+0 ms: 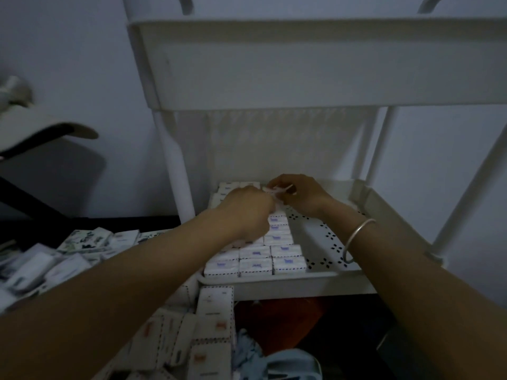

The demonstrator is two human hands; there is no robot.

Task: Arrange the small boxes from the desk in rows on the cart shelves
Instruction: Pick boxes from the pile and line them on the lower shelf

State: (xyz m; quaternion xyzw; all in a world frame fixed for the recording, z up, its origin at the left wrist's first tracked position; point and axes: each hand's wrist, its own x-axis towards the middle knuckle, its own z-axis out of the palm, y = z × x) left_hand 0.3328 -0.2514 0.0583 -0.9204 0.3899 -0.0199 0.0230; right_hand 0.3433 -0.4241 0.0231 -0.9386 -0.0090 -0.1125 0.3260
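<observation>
Hands: right hand (pixel 299 197) pinches small box (pixel 277 189); left hand (pixel 247 208) meets it, grip unclear.
Place: centre frame, back of cart shelf (pixel 307 286), beyond rows (pixel 256 253).
Technique: lower flat, flush against neighbours, edges aligned.

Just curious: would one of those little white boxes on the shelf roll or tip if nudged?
Likely neither: the boxes lie flat and squared, so they should slide. Packed in rows, neighbours probably brace each one.

Light dim throughout. Wall (pixel 68 64) plain, pale blue-grey. Dark desk (pixel 90 223) at left, against wall. Blurred grey object (pixel 41 130) above it casts shadow (pixel 68 174) on wall. Blue cloth (pixel 288 363) at bottom.
</observation>
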